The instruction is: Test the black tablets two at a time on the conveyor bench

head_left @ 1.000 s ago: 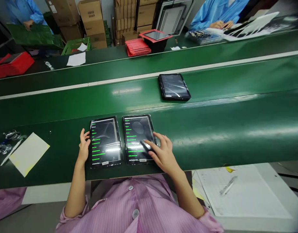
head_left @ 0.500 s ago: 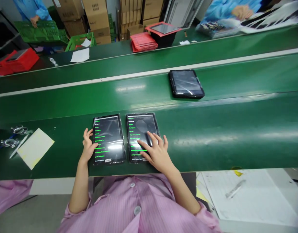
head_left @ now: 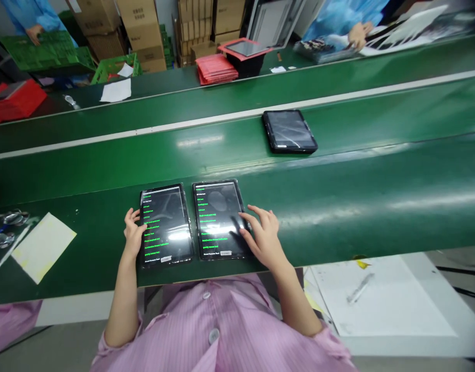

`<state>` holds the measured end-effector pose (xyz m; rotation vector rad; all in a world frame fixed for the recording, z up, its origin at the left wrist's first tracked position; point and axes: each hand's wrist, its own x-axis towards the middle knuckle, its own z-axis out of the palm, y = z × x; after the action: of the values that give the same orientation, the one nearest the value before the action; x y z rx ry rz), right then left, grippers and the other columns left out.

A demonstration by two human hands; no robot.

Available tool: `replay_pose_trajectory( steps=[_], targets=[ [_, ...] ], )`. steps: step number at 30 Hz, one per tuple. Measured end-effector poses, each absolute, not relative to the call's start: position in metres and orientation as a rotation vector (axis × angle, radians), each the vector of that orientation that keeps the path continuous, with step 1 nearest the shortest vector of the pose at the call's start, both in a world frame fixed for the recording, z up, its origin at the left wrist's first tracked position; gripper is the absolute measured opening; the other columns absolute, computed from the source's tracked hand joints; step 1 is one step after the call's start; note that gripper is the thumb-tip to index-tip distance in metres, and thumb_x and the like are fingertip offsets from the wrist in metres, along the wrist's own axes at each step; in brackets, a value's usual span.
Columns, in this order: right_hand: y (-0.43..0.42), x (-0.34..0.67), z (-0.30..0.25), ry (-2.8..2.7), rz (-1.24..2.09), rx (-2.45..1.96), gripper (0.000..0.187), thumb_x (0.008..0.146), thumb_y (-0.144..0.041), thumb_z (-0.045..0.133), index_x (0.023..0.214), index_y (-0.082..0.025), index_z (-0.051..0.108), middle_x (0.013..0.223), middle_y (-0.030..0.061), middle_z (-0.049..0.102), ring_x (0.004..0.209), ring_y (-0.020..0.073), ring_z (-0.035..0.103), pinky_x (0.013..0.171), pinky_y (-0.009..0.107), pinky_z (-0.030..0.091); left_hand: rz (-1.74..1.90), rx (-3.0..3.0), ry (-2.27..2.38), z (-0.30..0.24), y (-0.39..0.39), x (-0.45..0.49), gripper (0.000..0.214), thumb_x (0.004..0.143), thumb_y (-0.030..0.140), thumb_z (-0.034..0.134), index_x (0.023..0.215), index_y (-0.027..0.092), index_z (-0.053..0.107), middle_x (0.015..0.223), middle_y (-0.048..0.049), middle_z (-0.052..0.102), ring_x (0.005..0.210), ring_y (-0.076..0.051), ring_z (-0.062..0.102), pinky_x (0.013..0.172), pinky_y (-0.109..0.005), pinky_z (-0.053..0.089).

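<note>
Two tablets lie side by side on the green work surface, both lit with a list of mostly green text lines. My left hand is at the outer edge of the left tablet, thumb over its screen border and fingers curled along its side. Over the right edge of the right tablet is my right hand, holding nothing, its fingers apart and bent. Whether its fingertips touch the glass I cannot tell.
A stack of dark tablets sits farther back on the green belt. Yellowish paper and a white pen lie at left. Red sleeves are stacked beyond the white rail. Across the line, two people in blue work.
My right hand has drawn back rightward from the middle of the right tablet's screen to its edge. My left hand stays at the left tablet. The whole view has shifted slightly.
</note>
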<state>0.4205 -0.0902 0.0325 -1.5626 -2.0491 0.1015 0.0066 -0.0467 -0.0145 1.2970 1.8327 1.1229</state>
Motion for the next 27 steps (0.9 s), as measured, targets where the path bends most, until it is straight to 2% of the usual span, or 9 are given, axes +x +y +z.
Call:
replay_pose_trajectory(
  steps=[4, 7, 13, 16, 18, 21, 24, 25, 27],
  targets=[
    [-0.086, 0.407, 0.038, -2.181, 0.087, -1.572, 0.035, 0.102, -0.037, 0.043, 0.130, -0.025, 0.060, 0.141, 0.0163, 0.047, 0.129, 0.0327, 0.043, 0.113, 0.063, 0.025, 1.061, 1.271, 1.898, -0.014, -0.041, 0.006, 0.081, 0.069, 0.036, 0.061, 0.143, 0.027, 0.028, 0.138, -0.0079, 0.053, 0.122, -0.028, 0.053, 0.114, -0.051, 0.030],
    [-0.083, 0.396, 0.042, -2.278, 0.089, -1.601, 0.035, 0.101, -0.038, 0.046, 0.131, -0.029, 0.062, 0.146, 0.0151, 0.043, 0.133, 0.0340, 0.038, 0.113, 0.065, 0.023, 1.008, 1.300, 1.935, -0.011, -0.041, 0.008, 0.080, 0.072, 0.036, 0.060, 0.144, 0.027, 0.027, 0.139, -0.0079, 0.052, 0.122, -0.028, 0.054, 0.114, -0.050, 0.030],
    [-0.075, 0.385, 0.040, -2.350, 0.098, -1.618, 0.041, 0.096, -0.043, 0.056, 0.136, -0.035, 0.059, 0.154, 0.0136, 0.037, 0.137, 0.0381, 0.032, 0.111, 0.070, 0.019, 0.880, 1.501, 2.035, -0.007, -0.044, 0.012, 0.080, 0.077, 0.040, 0.061, 0.148, 0.028, 0.026, 0.138, -0.0097, 0.052, 0.122, -0.031, 0.053, 0.113, -0.057, 0.026],
    [-0.065, 0.396, 0.043, -2.331, 0.081, -1.588, 0.041, 0.095, -0.045, 0.057, 0.135, -0.036, 0.059, 0.156, 0.0120, 0.034, 0.138, 0.0400, 0.030, 0.111, 0.073, 0.016, 0.932, 1.341, 1.884, -0.002, -0.035, 0.001, 0.071, 0.086, 0.045, 0.052, 0.149, 0.028, 0.025, 0.132, -0.0103, 0.052, 0.120, -0.029, 0.055, 0.110, -0.056, 0.033],
    [-0.049, 0.409, 0.049, -2.261, 0.079, -1.592, 0.044, 0.096, -0.045, 0.053, 0.139, -0.035, 0.056, 0.156, 0.0117, 0.034, 0.137, 0.0403, 0.030, 0.112, 0.072, 0.016, 0.962, 1.296, 1.810, 0.008, -0.022, -0.004, 0.063, 0.090, 0.048, 0.047, 0.147, 0.027, 0.030, 0.130, -0.0112, 0.051, 0.123, -0.028, 0.054, 0.110, -0.053, 0.036],
    [-0.007, 0.427, 0.052, -2.163, 0.124, -1.586, 0.043, 0.099, -0.047, 0.045, 0.138, -0.033, 0.057, 0.149, 0.0126, 0.042, 0.133, 0.0391, 0.035, 0.111, 0.069, 0.022, 0.917, 1.616, 1.838, 0.035, 0.008, 0.006, 0.054, 0.091, 0.046, 0.050, 0.140, 0.024, 0.044, 0.135, -0.0132, 0.048, 0.133, -0.030, 0.045, 0.116, -0.052, 0.030],
    [0.036, 0.433, 0.044, -2.101, 0.242, -1.537, 0.042, 0.102, -0.045, 0.037, 0.131, -0.030, 0.062, 0.137, 0.0134, 0.052, 0.126, 0.0341, 0.044, 0.108, 0.061, 0.032, 0.673, 2.103, 1.667, 0.065, 0.036, 0.038, 0.048, 0.095, 0.036, 0.047, 0.140, 0.021, 0.048, 0.140, -0.0151, 0.047, 0.136, -0.030, 0.044, 0.118, -0.050, 0.030],
    [0.046, 0.433, 0.040, -2.078, 0.283, -1.522, 0.043, 0.102, -0.044, 0.035, 0.130, -0.029, 0.063, 0.134, 0.0136, 0.054, 0.124, 0.0325, 0.046, 0.107, 0.058, 0.035, 0.563, 2.233, 1.582, 0.073, 0.043, 0.052, 0.047, 0.095, 0.032, 0.046, 0.142, 0.022, 0.048, 0.145, -0.0150, 0.045, 0.136, -0.031, 0.045, 0.119, -0.053, 0.027],
    [0.057, 0.431, 0.032, -2.045, 0.333, -1.494, 0.044, 0.103, -0.043, 0.032, 0.129, -0.027, 0.064, 0.132, 0.0136, 0.055, 0.123, 0.0303, 0.048, 0.106, 0.054, 0.037, 0.344, 2.425, 1.467, 0.083, 0.051, 0.076, 0.049, 0.095, 0.025, 0.048, 0.144, 0.028, 0.047, 0.157, -0.0136, 0.032, 0.136, -0.034, 0.046, 0.118, -0.066, 0.015]
  ],
)
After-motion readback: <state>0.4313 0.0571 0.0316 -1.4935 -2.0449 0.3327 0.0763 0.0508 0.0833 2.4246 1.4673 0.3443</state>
